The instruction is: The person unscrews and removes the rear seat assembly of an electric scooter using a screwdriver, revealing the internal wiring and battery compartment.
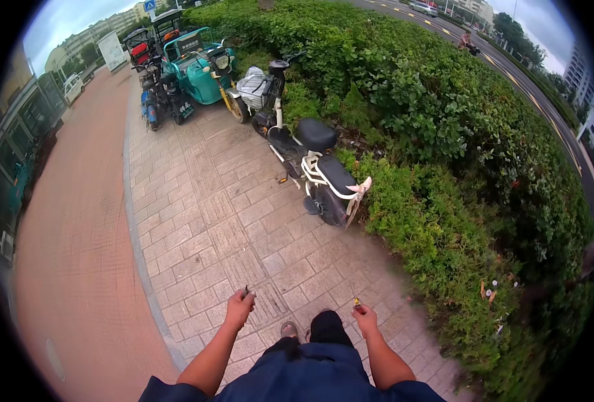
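While my right hand (pixel 365 320) is closed around a small yellow-and-black tool (pixel 356 303), its exposed end projects just beyond the grip, long axis apparently running forward, away from me. It should handle as light and stiff; take hold at the rear end. My left hand (pixel 240 307) is also closed, on a small dark object (pixel 246 291) jutting ahead, kind unclear. A scooter (pixel 335 175) stands well ahead of both grips.

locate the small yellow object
The small yellow object is in the bare right hand, low and right of centre in the head view, above pinkish stone paving.
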`<action>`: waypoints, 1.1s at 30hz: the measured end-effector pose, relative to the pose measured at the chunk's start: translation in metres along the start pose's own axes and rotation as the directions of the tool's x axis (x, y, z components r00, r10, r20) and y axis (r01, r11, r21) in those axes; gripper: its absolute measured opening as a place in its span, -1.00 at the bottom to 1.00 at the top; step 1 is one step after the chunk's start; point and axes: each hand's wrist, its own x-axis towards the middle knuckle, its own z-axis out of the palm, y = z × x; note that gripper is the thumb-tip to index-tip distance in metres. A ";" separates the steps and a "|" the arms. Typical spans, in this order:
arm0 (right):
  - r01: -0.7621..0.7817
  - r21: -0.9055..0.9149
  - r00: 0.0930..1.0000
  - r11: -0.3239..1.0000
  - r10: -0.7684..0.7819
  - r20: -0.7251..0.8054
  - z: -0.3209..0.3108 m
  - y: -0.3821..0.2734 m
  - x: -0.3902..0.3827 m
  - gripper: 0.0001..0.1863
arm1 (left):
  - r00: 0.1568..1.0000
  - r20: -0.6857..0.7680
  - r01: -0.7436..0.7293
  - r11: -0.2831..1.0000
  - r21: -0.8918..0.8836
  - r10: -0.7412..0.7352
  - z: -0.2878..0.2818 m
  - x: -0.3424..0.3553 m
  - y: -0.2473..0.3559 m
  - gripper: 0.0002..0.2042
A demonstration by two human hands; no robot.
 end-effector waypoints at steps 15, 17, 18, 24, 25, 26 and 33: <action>-0.102 0.003 0.985 0.995 0.102 -0.141 0.145 -0.053 0.428 -0.75 | 0.913 0.399 -0.316 0.766 0.560 0.085 0.193 0.390 0.163 -0.70; -0.076 -0.071 0.973 0.995 0.058 -0.224 0.163 -0.049 0.470 -0.75 | 0.874 0.478 -0.396 0.704 0.590 0.091 0.214 0.440 0.129 -0.68; -0.066 -0.112 0.964 0.991 0.034 -0.262 0.167 -0.047 0.492 -0.75 | 0.842 0.527 -0.457 0.666 0.590 0.111 0.227 0.470 0.103 -0.67; 0.055 -0.107 0.861 0.993 -0.101 -0.499 0.219 -0.018 0.615 -0.81 | 0.668 0.740 -0.666 0.507 0.547 0.080 0.292 0.641 -0.034 -0.65; 0.075 -0.154 0.829 0.985 -0.148 -0.540 0.225 -0.006 0.630 -0.81 | 0.641 0.766 -0.696 0.448 0.561 0.038 0.302 0.663 -0.046 -0.65; 0.092 -0.203 0.793 0.975 -0.195 -0.577 0.232 0.007 0.643 -0.81 | 0.615 0.789 -0.726 0.386 0.569 -0.006 0.311 0.683 -0.060 -0.66; 0.134 -0.313 0.632 0.940 -0.324 -0.704 0.249 0.072 0.711 -0.71 | 0.431 0.874 -0.886 0.075 0.457 -0.226 0.368 0.794 -0.190 -0.66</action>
